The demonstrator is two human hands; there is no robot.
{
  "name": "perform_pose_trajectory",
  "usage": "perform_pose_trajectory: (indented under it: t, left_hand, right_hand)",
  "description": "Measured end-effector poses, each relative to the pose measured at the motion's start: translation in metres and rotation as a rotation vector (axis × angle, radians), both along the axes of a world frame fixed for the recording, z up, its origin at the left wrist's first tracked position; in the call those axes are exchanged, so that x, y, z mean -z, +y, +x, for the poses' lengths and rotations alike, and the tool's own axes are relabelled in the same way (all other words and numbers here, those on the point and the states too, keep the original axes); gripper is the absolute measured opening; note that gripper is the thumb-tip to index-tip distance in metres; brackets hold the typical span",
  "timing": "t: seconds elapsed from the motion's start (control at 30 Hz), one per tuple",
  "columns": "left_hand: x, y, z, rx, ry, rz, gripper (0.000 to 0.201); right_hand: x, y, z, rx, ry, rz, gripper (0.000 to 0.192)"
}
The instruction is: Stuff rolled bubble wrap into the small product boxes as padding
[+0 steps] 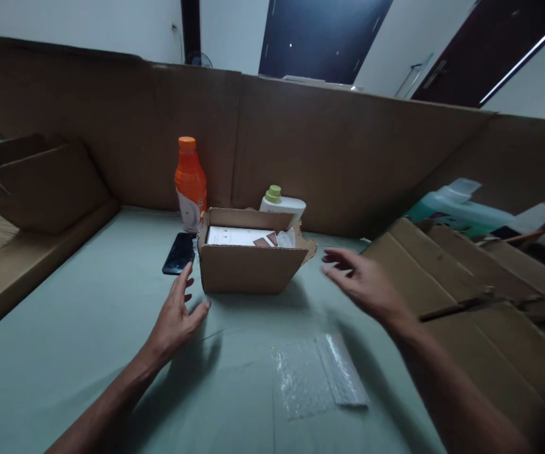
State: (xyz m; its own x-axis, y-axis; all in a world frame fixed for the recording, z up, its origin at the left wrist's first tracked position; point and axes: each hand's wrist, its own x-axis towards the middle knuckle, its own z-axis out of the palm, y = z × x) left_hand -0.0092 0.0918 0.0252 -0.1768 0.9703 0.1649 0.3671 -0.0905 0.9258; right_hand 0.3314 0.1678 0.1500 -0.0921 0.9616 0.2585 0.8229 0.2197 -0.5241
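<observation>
A small cardboard box (248,270) stands on the green-covered table with its top uncovered. Inside it lie a white carton (234,236) with brown shapes on it and some clear plastic wrap (286,238). My left hand (182,306) is just left of the box's near corner, fingers apart and holding nothing. To the right of the box, my right hand (355,274) hovers with fingers spread, slightly blurred and empty. Nearer to me, a sheet of bubble wrap (317,375) lies flat, partly folded on its right side.
Behind the box stand an orange bottle (190,183) and a white bottle with a green cap (283,205). A black phone (178,253) lies to its left. Cardboard boxes (424,265) and a teal jug (457,211) crowd the right side. Tall cardboard panels (329,151) border the table.
</observation>
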Motion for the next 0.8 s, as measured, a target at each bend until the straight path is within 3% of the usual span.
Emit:
perform_pose_trajectory:
  t: [0.07,0.13,0.2,0.27,0.37,0.43,0.53,0.67,0.8]
  left_hand:
    - [-0.012,0.015,0.003,0.012,-0.048,-0.015,0.089]
    - [-0.020,0.032,0.012,0.015,-0.087,0.007,0.090]
    - [-0.023,0.042,0.027,0.011,-0.119,0.051,0.086]
    - [-0.023,0.037,0.044,0.020,-0.151,0.076,0.083]
    - [-0.024,0.004,0.062,0.106,-0.187,0.052,0.081]
    - [-0.027,-0.031,0.060,0.127,-0.182,0.013,0.077]
    - [-0.031,-0.082,0.032,-0.010,-0.153,-0.096,0.067]
    - [-0.027,-0.126,-0.010,-0.304,-0.045,-0.170,0.069]
    - [-0.013,-0.144,-0.027,-0.308,-0.004,-0.141,0.067]
  right_hand:
    - [0.034,0.007,-0.015,-0.066,0.078,-0.087,0.056]
    - [0.057,0.018,-0.036,-0.111,0.122,-0.117,0.059]
    - [0.067,0.021,-0.048,-0.111,0.144,-0.116,0.052]
    - [0.069,0.010,-0.041,-0.094,0.150,-0.114,0.043]
    - [0.066,-0.029,-0.013,-0.040,0.142,-0.101,0.030]
    - [0.065,-0.059,-0.006,-0.019,0.163,-0.071,0.029]
    - [0.068,-0.093,-0.035,-0.151,0.237,-0.077,0.035]
    - [0.072,-0.102,-0.098,-0.374,0.295,-0.072,0.049]
    - [0.077,-0.100,-0.106,-0.429,0.319,-0.113,0.045]
